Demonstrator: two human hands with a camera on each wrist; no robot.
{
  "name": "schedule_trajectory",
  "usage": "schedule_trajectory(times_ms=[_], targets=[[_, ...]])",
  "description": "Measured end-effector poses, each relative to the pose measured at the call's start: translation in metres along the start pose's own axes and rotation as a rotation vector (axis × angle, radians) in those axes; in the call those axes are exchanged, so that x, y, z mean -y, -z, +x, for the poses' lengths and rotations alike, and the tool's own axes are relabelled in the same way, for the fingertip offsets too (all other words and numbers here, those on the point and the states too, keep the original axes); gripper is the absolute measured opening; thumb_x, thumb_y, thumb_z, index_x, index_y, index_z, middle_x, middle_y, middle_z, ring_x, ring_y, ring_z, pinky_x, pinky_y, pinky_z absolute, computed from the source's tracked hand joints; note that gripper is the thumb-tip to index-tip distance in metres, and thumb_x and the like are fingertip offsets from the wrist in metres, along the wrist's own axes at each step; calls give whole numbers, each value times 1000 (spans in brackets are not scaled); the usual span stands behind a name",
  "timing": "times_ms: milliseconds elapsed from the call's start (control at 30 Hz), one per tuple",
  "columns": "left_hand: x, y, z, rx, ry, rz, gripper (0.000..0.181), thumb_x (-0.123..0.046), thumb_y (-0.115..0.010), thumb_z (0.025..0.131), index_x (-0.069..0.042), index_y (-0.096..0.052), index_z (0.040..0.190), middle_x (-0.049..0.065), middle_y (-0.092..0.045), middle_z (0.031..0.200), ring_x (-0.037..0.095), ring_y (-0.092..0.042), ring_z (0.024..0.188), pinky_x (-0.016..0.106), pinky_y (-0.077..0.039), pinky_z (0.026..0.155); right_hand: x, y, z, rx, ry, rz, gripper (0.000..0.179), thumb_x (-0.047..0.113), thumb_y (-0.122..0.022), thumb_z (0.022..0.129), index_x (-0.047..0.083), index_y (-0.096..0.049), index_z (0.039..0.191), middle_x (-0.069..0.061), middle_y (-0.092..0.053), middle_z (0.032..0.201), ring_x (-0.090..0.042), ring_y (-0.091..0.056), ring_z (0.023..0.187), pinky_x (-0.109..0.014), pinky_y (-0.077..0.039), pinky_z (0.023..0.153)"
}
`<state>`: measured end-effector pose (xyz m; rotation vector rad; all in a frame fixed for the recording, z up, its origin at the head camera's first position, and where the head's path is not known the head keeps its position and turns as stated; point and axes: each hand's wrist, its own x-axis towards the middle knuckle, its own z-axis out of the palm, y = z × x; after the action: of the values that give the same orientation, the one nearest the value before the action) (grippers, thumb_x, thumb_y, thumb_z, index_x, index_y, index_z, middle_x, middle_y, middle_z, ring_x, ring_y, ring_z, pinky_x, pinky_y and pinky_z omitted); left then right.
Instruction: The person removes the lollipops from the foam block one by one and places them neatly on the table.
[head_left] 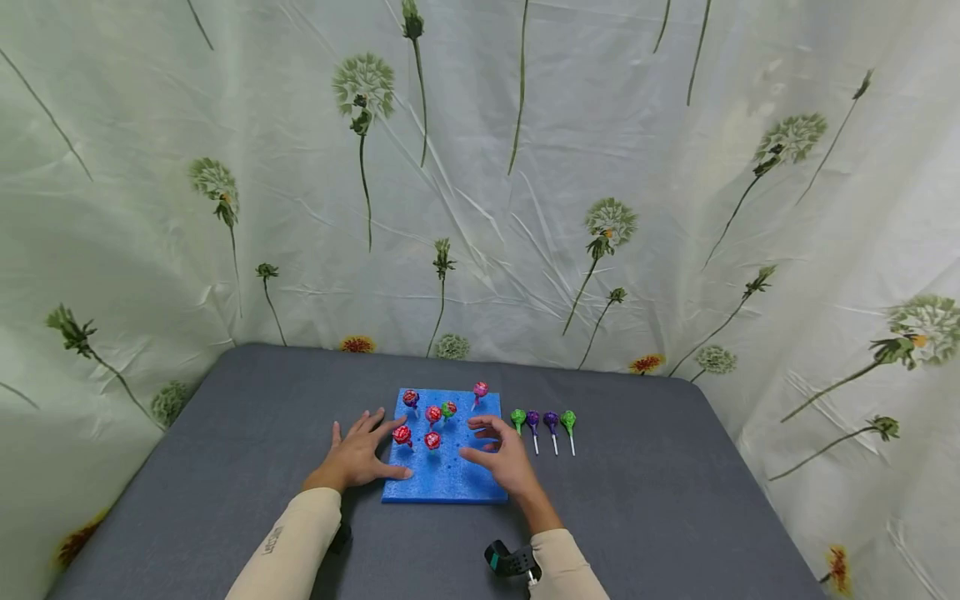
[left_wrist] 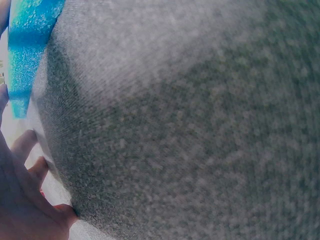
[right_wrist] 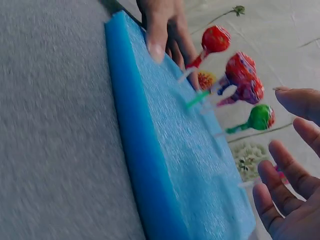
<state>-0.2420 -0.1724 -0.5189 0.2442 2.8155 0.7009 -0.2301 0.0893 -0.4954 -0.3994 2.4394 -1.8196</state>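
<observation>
A blue foam board [head_left: 480, 487] lies on the table with several wrapped lollipops [head_left: 432, 441] standing in it by their sticks, mostly red, one green and red [head_left: 448, 409]. My left hand [head_left: 358, 456] spreads its fingers at the board's left edge, its thumb resting on the surface; in the left wrist view the hand [left_wrist: 25, 200] shows only at the left side. Over the right part of the board hovers my right hand [head_left: 504, 457], fingers loosely bent and holding nothing. The right wrist view shows those fingers [right_wrist: 287, 175] apart from the lollipops.
To the right of the board a row of green and purple lollipops [head_left: 551, 421] lies on the grey table [head_left: 637, 500]. A white curtain [head_left: 510, 250] printed with dandelions hangs behind the table. A black strap [head_left: 508, 558] is on the right wrist.
</observation>
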Motion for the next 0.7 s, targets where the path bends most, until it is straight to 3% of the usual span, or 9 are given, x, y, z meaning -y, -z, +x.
schedule_trajectory(times_ms=[200,400,500,700], targets=[[-1,-1,1,-5,0,5,101,-71,-73,65,-21,-41,147,24,-27,154,47,-15,142,73,6,105,14,-9,-4,44,25,90,39,-2,-69,86,-11,-55,122,-32,-55,122,-48,-51,113,-61,-40,93],[0,-2,0,-14,-2,5,101,-71,-72,65,-21,-42,147,24,-27,153,47,-15,142,73,6,105,40,-17,-13,83,24,91,37,0,-68,88,-13,-55,120,-32,-56,121,-50,-50,112,-60,-42,93],[1,-2,0,-19,-9,2,101,-71,-73,65,-20,-42,147,24,-27,153,47,-15,142,73,5,105,40,-25,-12,76,41,92,35,-1,-67,88,-12,-57,119,-29,-58,119,-49,-52,110,-53,-46,91],[1,-1,-1,-32,-14,3,99,-70,-74,65,-20,-44,146,24,-28,153,47,-16,142,73,5,105,14,-43,-4,45,48,82,35,1,-68,88,-4,-60,121,-19,-62,120,-41,-57,107,-32,-49,84]])
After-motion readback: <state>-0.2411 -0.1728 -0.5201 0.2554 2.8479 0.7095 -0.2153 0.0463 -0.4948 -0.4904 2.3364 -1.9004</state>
